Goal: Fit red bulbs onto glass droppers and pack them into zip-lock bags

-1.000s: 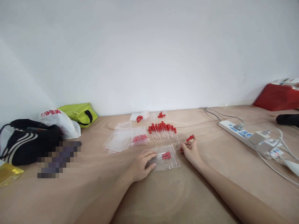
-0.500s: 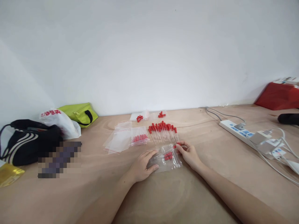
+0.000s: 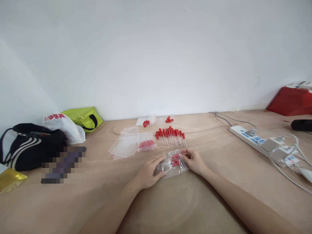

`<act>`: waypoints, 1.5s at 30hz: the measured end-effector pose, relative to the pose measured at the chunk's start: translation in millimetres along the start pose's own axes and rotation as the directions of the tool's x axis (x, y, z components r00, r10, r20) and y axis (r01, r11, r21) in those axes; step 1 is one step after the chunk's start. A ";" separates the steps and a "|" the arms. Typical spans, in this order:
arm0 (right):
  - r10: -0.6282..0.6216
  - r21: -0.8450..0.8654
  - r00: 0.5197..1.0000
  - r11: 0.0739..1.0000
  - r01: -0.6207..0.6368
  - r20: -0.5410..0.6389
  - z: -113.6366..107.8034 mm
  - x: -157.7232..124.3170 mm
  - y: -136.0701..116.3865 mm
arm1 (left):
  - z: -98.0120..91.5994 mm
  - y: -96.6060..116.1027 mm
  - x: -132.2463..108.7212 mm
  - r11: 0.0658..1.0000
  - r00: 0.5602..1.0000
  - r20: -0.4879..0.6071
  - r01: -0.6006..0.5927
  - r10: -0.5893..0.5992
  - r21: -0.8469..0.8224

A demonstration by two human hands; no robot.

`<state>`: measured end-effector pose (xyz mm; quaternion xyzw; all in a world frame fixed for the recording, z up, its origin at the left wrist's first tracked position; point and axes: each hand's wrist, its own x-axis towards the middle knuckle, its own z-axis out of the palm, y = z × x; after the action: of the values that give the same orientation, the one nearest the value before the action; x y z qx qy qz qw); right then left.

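Observation:
A clear zip bag (image 3: 171, 165) with a few red-capped droppers inside lies on the wooden table (image 3: 170, 201) between my hands. My left hand (image 3: 148, 171) grips the bag's left end, thumb on top and fingers curled. My right hand (image 3: 193, 160) pinches the bag's right, open end with its fingers closed. Just beyond the bag lies a row of several loose red-capped glass droppers (image 3: 170, 136).
A filled bag (image 3: 145, 143) and empty clear bags (image 3: 123, 147) lie left of the droppers, small bags (image 3: 156, 121) by the wall. Black bag (image 3: 29, 146), white bag (image 3: 64, 126) and green pouch (image 3: 83, 117) sit left. A power strip (image 3: 253, 138) with cables and a red box (image 3: 290, 100) are right.
My right hand, which held a red-capped dropper above the table, moved left to the bag's open end; the dropper now is inside the bag. The left hand stayed on the bag.

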<state>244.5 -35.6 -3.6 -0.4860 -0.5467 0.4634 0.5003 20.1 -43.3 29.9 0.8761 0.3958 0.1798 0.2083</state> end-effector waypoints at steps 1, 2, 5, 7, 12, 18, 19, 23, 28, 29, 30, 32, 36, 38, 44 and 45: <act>-0.005 -0.027 1.000 1.000 0.006 0.004 0.2 1.1 0.1 | 0.1 -0.1 -0.1 1.000 1.000 -0.001 -0.001 0.001 -0.003; -0.016 -0.068 1.000 0.998 0.018 0.027 -0.2 2.2 0.2 | 0.3 -0.1 -0.1 1.000 1.000 -0.003 -0.002 0.002 -0.005; -0.072 -0.201 0.989 0.975 0.096 0.125 -5.7 6.7 1.6 | 0.8 -0.7 -0.4 1.000 1.000 -0.002 -0.001 0.001 -0.006; -0.115 -0.305 0.992 0.944 0.125 0.051 -12.7 12.5 3.7 | 1.4 -1.5 -0.2 1.000 1.000 -0.002 0.002 -0.002 -0.004; -0.172 -0.490 0.915 0.871 -0.031 -0.364 -32.8 36.8 11.6 | 2.2 -3.0 1.2 0.999 0.999 -0.001 -0.033 0.033 -0.032; -0.094 -0.604 0.892 0.766 -0.219 -0.443 -38.6 60.2 16.2 | 1.8 -3.9 1.3 0.996 0.999 -0.021 -0.027 0.026 -0.086; -0.092 -0.613 0.892 0.757 -0.227 -0.443 -38.4 62.0 16.3 | 1.9 -4.3 1.1 0.995 0.999 -0.024 -0.028 0.026 -0.092; -0.088 -0.646 0.899 0.726 -0.237 -0.428 -39.7 64.4 16.8 | 2.2 -4.8 0.4 0.994 1.000 -0.020 -0.023 0.021 -0.104; -0.096 -0.679 0.909 0.697 -0.229 -0.405 -47.2 61.6 16.7 | 1.0 -3.0 0.0 0.994 1.000 -0.008 0.000 -0.001 -0.114; -0.100 -0.683 0.909 0.694 -0.228 -0.405 -49.6 60.4 16.3 | 0.6 -2.8 0.0 0.993 1.000 -0.008 0.004 -0.005 -0.116; -0.109 -0.686 0.908 0.693 -0.223 -0.405 -52.2 58.8 15.7 | 0.2 -2.5 0.1 0.993 1.000 -0.007 0.007 -0.008 -0.117; -0.147 -0.668 0.905 0.723 -0.178 -0.400 -57.1 54.1 14.5 | -0.7 -2.0 0.3 0.993 1.000 -0.003 0.009 -0.010 -0.114; -0.152 -0.380 0.909 0.925 -0.007 -0.389 -57.0 36.8 13.7 | -1.9 -0.5 1.0 0.994 1.000 -0.004 0.001 -0.001 -0.106; -0.090 -0.160 0.921 0.987 0.031 -0.379 -49.8 26.6 14.0 | -1.8 -0.5 1.3 0.995 1.000 -0.003 -0.004 0.003 -0.104; -0.001 0.131 0.920 0.990 0.057 -0.392 -23.4 10.3 10.8 | -0.6 -2.6 1.4 0.995 1.000 -0.005 -0.019 0.019 -0.100; 0.000 0.141 0.920 0.988 0.060 -0.391 -20.3 9.7 9.8 | -0.6 -2.7 1.3 0.995 1.000 -0.007 -0.021 0.020 -0.099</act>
<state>265.1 -24.5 -11.0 -0.5208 -0.4071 0.3894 0.6414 19.0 -40.5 29.2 0.8683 0.3780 0.2038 0.2484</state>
